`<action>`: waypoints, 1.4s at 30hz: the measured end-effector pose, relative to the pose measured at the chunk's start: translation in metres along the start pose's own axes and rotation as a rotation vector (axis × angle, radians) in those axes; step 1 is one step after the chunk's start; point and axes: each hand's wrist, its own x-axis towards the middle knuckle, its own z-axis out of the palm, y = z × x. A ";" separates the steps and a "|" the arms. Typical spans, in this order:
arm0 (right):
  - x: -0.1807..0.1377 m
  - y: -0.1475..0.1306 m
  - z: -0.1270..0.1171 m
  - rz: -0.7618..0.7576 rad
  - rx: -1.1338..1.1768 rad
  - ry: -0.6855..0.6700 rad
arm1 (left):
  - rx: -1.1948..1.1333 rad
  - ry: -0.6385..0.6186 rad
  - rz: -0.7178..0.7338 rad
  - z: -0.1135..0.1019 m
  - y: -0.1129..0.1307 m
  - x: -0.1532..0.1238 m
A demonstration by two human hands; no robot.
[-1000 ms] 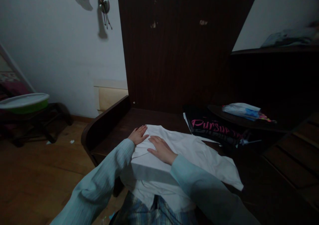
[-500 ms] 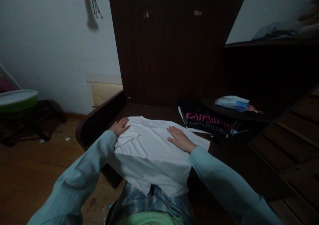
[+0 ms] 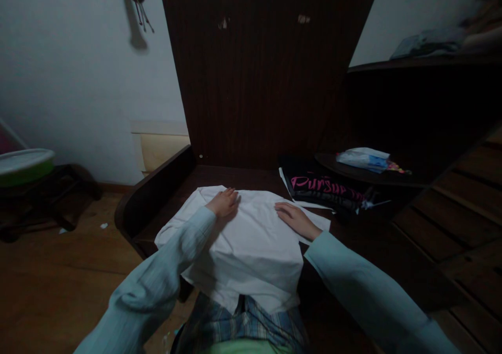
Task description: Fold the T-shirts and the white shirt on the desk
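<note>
A white shirt lies spread over the dark wooden desk, its near part hanging over the front edge towards my lap. My left hand rests on the shirt's upper left area, palm down with the fingers stretched out. On the right part of the cloth lies my right hand, also flat, fingers extended. Neither hand grips the fabric. A piece of the shirt, probably a sleeve, reaches out to the left under my left forearm, and another corner sticks out beyond my right hand.
Behind the shirt to the right sits a folded black garment with pink lettering. A small shelf above it bears a plastic packet. The desk's raised side bounds the left. A green tub stands on a stool at far left.
My left hand has moved right, from the shirt's left edge towards its middle. The folded left portion now lies spread outward. My right hand has shifted slightly right and down.
</note>
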 end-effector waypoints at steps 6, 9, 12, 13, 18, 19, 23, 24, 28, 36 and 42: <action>-0.034 0.032 -0.045 0.255 -0.223 0.155 | -0.233 0.005 0.190 0.018 0.083 0.033; -0.052 0.052 -0.063 0.428 -0.399 0.178 | -0.327 0.033 0.190 0.028 0.108 0.042; -0.061 0.063 -0.069 0.549 -0.406 0.148 | -0.400 0.065 0.177 0.037 0.117 0.047; -0.062 0.063 -0.069 0.574 -0.366 0.133 | -0.412 0.072 0.179 0.039 0.118 0.048; -0.054 0.051 -0.065 0.580 -0.186 0.070 | -0.397 0.086 0.194 0.044 0.118 0.047; -0.051 0.047 -0.066 0.577 -0.171 0.061 | -0.410 0.091 0.191 0.044 0.118 0.046; -0.033 0.029 -0.078 0.570 -0.114 0.083 | -0.721 0.168 0.154 0.046 0.118 0.050; -0.027 0.022 -0.080 0.557 -0.088 0.106 | -0.889 0.207 0.108 0.046 0.116 0.053; 0.001 -0.023 -0.073 0.439 0.050 0.112 | -1.456 0.332 -0.159 0.045 0.099 0.061; 0.043 -0.050 -0.050 0.110 0.451 -0.117 | -1.795 0.356 -0.382 0.038 0.079 0.060; 0.032 -0.003 -0.039 0.146 0.204 0.018 | -1.659 0.361 -0.405 0.037 0.085 0.061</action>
